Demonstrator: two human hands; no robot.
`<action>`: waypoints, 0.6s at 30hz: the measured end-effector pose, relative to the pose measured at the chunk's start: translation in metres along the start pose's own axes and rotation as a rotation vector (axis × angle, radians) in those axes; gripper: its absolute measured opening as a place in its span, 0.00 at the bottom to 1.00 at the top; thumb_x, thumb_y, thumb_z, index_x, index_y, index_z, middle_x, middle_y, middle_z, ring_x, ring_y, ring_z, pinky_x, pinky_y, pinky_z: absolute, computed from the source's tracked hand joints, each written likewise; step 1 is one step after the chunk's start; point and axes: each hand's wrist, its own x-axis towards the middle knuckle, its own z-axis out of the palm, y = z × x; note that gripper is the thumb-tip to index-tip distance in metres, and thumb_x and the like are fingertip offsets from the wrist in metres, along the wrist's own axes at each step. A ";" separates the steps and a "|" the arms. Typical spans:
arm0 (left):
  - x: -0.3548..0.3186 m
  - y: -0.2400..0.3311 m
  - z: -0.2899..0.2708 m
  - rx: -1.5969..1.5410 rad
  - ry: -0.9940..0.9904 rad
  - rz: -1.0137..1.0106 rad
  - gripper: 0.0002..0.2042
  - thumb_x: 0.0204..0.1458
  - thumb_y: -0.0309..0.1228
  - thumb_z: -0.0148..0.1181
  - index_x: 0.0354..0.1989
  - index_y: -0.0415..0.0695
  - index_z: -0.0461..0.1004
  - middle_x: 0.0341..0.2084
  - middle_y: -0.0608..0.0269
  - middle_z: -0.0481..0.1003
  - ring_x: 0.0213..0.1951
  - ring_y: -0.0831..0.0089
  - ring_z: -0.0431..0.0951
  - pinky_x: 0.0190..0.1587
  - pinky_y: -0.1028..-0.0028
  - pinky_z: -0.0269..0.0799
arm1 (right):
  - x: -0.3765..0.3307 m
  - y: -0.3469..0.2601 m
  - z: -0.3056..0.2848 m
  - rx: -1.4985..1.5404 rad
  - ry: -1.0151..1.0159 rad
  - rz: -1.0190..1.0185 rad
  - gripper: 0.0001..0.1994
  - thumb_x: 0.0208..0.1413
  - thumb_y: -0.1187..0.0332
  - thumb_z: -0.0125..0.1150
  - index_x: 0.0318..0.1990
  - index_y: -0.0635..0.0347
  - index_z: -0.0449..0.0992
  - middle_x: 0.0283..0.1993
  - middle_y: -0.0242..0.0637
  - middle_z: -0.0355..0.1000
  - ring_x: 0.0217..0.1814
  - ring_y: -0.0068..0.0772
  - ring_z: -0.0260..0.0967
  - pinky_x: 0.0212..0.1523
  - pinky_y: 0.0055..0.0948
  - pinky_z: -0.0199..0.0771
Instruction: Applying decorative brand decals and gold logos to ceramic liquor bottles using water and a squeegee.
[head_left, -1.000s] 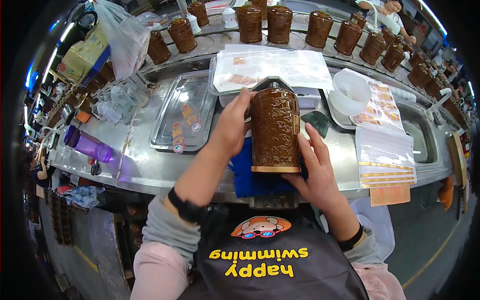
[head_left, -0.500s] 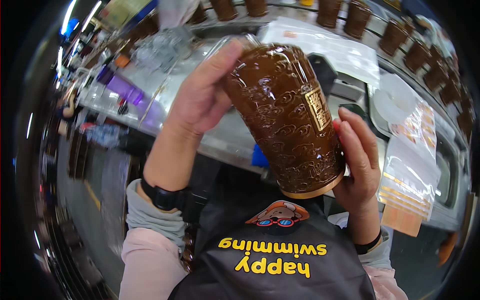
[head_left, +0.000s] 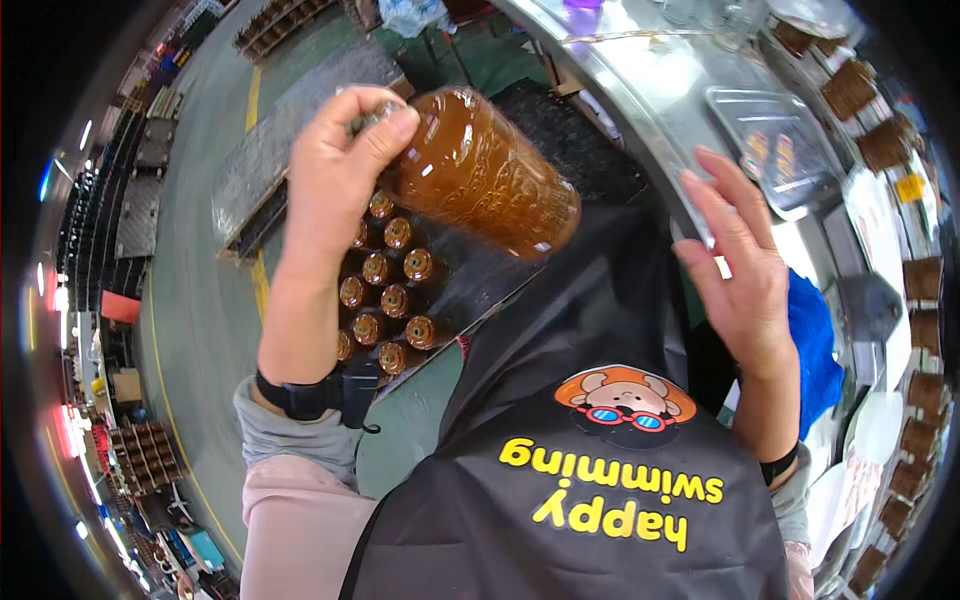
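Head view: left hand (head_left: 335, 165) grips one end of a tilted, embossed brown jar (head_left: 485, 185), fingers hiding that end; below it, round brown jar tops (head_left: 385, 300) cluster; right hand (head_left: 740, 275) spread, empty, beside the jar

The jar (head_left: 478, 180) in the left hand (head_left: 335, 175) is glossy amber-brown, with a faint embossed pattern over its surface. Below it, the jars in the crate (head_left: 385, 290) show brown tops with paler centres, set in a black tray. The apron (head_left: 590, 470) is black, bearing yellow lettering and a cartoon figure in orange and tan (with blue and red goggles). The sleeve (head_left: 290, 500) is pale pink over grey; the wristband (head_left: 300, 393) is black. A cloth (head_left: 815, 345) on the shiny steel counter (head_left: 640, 90) is bright blue. The floor (head_left: 190, 240) is grey-green with yellow lines.
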 end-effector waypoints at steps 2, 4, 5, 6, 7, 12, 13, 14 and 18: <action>-0.001 -0.067 -0.023 0.452 0.084 0.188 0.11 0.51 0.33 0.66 0.36 0.40 0.74 0.28 0.64 0.73 0.32 0.75 0.72 0.37 0.76 0.67 | 0.013 0.007 0.010 -0.097 0.000 0.005 0.21 0.48 0.85 0.59 0.51 0.62 0.76 0.59 0.44 0.68 0.52 0.38 0.71 0.49 0.29 0.73; -0.010 -0.125 -0.031 0.744 0.125 0.245 0.12 0.49 0.34 0.66 0.35 0.40 0.72 0.29 0.53 0.72 0.32 0.57 0.74 0.37 0.65 0.70 | 0.021 0.014 0.019 -0.147 -0.023 0.033 0.17 0.53 0.83 0.57 0.51 0.61 0.77 0.58 0.44 0.69 0.52 0.37 0.71 0.50 0.28 0.72; -0.021 -0.156 -0.039 0.821 0.100 0.253 0.12 0.49 0.34 0.65 0.35 0.40 0.71 0.30 0.51 0.71 0.33 0.53 0.74 0.37 0.62 0.70 | 0.026 0.016 0.024 -0.161 -0.065 0.075 0.15 0.56 0.82 0.55 0.50 0.61 0.77 0.58 0.45 0.69 0.53 0.38 0.71 0.51 0.28 0.72; -0.027 -0.189 -0.042 0.883 0.068 0.272 0.13 0.49 0.34 0.65 0.36 0.41 0.71 0.31 0.48 0.71 0.34 0.49 0.74 0.37 0.60 0.70 | 0.028 0.020 0.028 -0.160 -0.078 0.116 0.14 0.58 0.82 0.53 0.49 0.61 0.77 0.58 0.45 0.69 0.54 0.37 0.71 0.53 0.28 0.71; -0.033 -0.216 -0.041 0.900 0.055 0.228 0.13 0.49 0.33 0.64 0.37 0.41 0.70 0.32 0.47 0.70 0.34 0.49 0.73 0.37 0.58 0.71 | 0.029 0.027 0.030 -0.185 -0.094 0.138 0.13 0.58 0.82 0.53 0.49 0.62 0.77 0.58 0.45 0.69 0.55 0.37 0.71 0.53 0.28 0.70; -0.092 -0.310 -0.037 0.858 -0.014 -0.033 0.15 0.50 0.34 0.63 0.40 0.39 0.68 0.35 0.43 0.69 0.36 0.45 0.73 0.37 0.56 0.71 | 0.039 0.044 0.026 -0.227 -0.167 0.348 0.12 0.63 0.77 0.49 0.49 0.62 0.76 0.61 0.42 0.68 0.58 0.32 0.69 0.48 0.23 0.71; -0.110 -0.322 -0.031 0.865 -0.060 -0.178 0.15 0.51 0.34 0.62 0.41 0.39 0.68 0.37 0.43 0.69 0.37 0.44 0.73 0.38 0.55 0.71 | 0.042 0.046 0.026 -0.224 -0.172 0.354 0.11 0.64 0.76 0.48 0.48 0.62 0.76 0.61 0.42 0.67 0.58 0.30 0.68 0.43 0.19 0.72; -0.126 -0.332 -0.024 0.850 -0.049 -0.209 0.15 0.51 0.34 0.62 0.42 0.39 0.68 0.39 0.41 0.70 0.40 0.42 0.73 0.41 0.54 0.71 | 0.043 0.049 0.027 -0.219 -0.159 0.371 0.10 0.65 0.76 0.47 0.47 0.63 0.76 0.63 0.44 0.66 0.59 0.32 0.68 0.43 0.20 0.74; -0.183 -0.371 -0.007 0.790 -0.008 -0.537 0.15 0.51 0.34 0.62 0.41 0.39 0.69 0.40 0.40 0.71 0.44 0.42 0.72 0.45 0.53 0.70 | 0.049 0.055 0.022 -0.171 -0.098 0.355 0.11 0.66 0.75 0.44 0.48 0.64 0.74 0.64 0.47 0.64 0.61 0.36 0.67 0.46 0.24 0.77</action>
